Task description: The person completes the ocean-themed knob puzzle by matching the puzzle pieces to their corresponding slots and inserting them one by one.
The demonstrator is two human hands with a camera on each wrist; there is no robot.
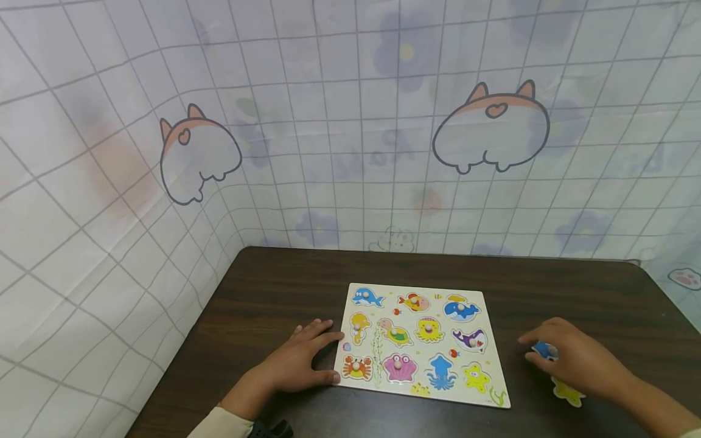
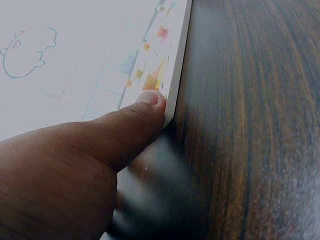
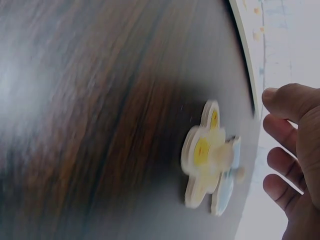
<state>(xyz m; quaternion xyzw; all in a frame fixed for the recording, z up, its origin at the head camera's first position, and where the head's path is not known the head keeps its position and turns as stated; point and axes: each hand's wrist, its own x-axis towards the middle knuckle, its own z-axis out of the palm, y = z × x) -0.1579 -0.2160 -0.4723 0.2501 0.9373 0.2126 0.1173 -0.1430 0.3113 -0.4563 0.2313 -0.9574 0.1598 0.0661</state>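
On the table lies a pale puzzle board (image 1: 424, 362) with sea animals in rows. Most of them, such as the crab (image 1: 357, 367) and the pink shell (image 1: 400, 367), carry small round knobs. No knob shows on the board's squid (image 1: 440, 372) or star (image 1: 476, 377). My left hand (image 1: 296, 360) touches the board's left edge, fingers extended, thumb (image 2: 150, 102) at the near corner. To the right of the board, my right hand (image 1: 583, 359) hovers above a blue piece (image 1: 544, 350) and a yellow star piece (image 3: 202, 150), its fingers loosely bent and apart from both. The hand partly hides these pieces.
The dark wooden table (image 1: 285, 274) extends around the board. A pale grid-patterned cloth (image 1: 328, 134) hangs behind and to the left of it. Something black (image 1: 274, 429) sits by the left sleeve at the bottom edge.
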